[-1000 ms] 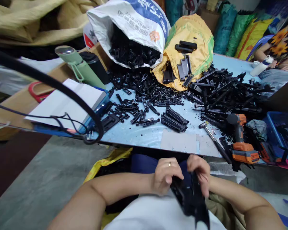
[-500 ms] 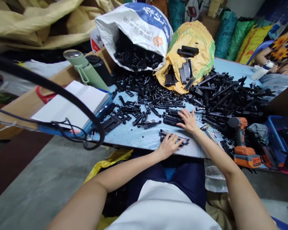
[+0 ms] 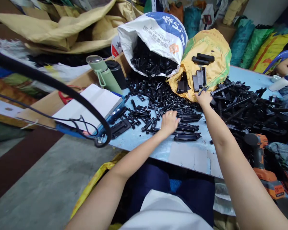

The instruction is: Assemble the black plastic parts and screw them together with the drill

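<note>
A white pad [image 3: 88,105] lies on the desk [image 3: 132,142], well left of the yellow sack [image 3: 212,44], and a green flask [image 3: 111,78] stands between pad and sack. Just left of the yellow sack, a white sack [image 3: 153,30] gapes over a load of black parts. Your left hand [image 3: 169,123], near and to the left of the yellow sack, is at the left end of a row of long black parts [image 3: 187,136]; its fingers bend loosely, and I cannot tell whether that grip has anything in it. The row lies on the near side of the yellow sack, long axes running left to right, across your body. At the yellow sack's front edge, your right hand [image 3: 204,99] has its fingers at a slim black piece [image 3: 204,90]. The piece lies just beyond the hand, its long axis aslant, rising left to right: your right hand is there, your left well apart. The right grip looks narrow, but I cannot tell whether it holds the piece. Right of the yellow sack spreads a heap of long black parts [image 3: 240,105]; nearer you sits an orange drill [image 3: 266,174].
</note>
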`<state>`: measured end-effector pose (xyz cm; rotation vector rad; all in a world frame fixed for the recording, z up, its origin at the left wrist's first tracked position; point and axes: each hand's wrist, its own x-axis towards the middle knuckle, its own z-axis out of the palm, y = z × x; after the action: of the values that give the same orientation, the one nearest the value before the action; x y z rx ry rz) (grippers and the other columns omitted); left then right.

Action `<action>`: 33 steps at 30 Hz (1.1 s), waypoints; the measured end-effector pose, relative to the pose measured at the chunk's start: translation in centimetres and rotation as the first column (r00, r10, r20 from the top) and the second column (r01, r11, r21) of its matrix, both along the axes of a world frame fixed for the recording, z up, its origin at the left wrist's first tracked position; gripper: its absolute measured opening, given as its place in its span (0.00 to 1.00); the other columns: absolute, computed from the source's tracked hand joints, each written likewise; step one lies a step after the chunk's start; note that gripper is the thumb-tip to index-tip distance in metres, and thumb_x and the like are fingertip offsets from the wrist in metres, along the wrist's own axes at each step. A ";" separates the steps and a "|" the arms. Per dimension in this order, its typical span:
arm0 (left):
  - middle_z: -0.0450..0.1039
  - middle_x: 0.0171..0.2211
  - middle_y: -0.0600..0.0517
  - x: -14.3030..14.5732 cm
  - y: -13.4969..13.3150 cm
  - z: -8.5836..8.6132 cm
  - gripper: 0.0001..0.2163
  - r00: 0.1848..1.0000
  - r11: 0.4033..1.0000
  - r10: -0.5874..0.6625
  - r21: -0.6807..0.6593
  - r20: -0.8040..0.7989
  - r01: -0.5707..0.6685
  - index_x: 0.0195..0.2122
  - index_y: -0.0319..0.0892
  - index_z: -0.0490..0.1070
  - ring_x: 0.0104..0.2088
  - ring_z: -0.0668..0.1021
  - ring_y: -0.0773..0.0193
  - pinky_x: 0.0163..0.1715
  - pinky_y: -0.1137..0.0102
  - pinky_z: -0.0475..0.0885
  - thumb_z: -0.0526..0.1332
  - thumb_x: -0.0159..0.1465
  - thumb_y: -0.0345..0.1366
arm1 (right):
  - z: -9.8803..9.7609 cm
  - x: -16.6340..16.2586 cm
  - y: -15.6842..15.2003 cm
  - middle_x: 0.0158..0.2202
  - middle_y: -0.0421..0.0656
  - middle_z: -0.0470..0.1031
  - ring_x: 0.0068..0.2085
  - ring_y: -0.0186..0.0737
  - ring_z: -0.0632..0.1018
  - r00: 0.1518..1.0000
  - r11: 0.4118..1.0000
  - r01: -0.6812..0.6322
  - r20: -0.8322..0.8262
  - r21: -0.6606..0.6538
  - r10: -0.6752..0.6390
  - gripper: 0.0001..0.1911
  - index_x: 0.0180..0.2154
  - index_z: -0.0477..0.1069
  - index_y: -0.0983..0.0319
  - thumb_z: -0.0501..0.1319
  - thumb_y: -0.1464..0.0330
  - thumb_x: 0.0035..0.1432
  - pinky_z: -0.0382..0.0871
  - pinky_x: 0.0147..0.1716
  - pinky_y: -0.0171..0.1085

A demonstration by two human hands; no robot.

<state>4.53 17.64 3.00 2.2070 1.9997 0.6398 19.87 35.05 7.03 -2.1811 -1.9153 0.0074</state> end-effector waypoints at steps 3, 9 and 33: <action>0.67 0.47 0.38 -3.3 3.4 0.8 0.15 0.976 0.966 0.218 -0.137 -0.017 -0.219 0.50 0.33 0.64 0.48 0.68 0.53 0.44 0.64 0.64 0.52 0.64 0.34 | 0.1 0.1 1.0 0.42 0.53 0.70 0.46 0.48 0.72 0.978 0.995 0.101 -0.181 -0.010 -0.101 0.18 0.39 0.67 0.68 0.64 0.67 0.46 0.65 0.44 0.44; 0.66 0.48 0.34 -4.2 6.2 0.7 0.16 0.947 0.893 0.305 -0.316 -0.098 -0.321 0.45 0.30 0.70 0.51 0.65 0.49 0.47 0.59 0.63 0.47 0.61 0.26 | -0.3 1.6 -0.9 0.26 0.36 0.66 0.24 0.29 0.68 0.472 0.996 0.090 -0.880 -0.004 -0.047 0.14 0.36 0.63 0.63 0.61 0.67 0.45 0.64 0.23 0.30; 0.69 0.26 0.56 -1.4 -9.1 0.7 0.14 0.686 0.937 -0.213 0.345 0.696 -0.059 0.41 0.42 0.62 0.23 0.75 0.68 0.27 0.72 0.71 0.55 0.62 0.48 | -6.5 6.5 -30.4 0.47 0.52 0.71 0.48 0.48 0.71 0.620 0.613 -0.784 0.057 0.103 0.783 0.16 0.45 0.69 0.62 0.53 0.61 0.59 0.66 0.46 0.47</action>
<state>3.14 8.52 3.74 1.7076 1.4241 1.6496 26.41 4.69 0.56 -1.0855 -2.6301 0.0379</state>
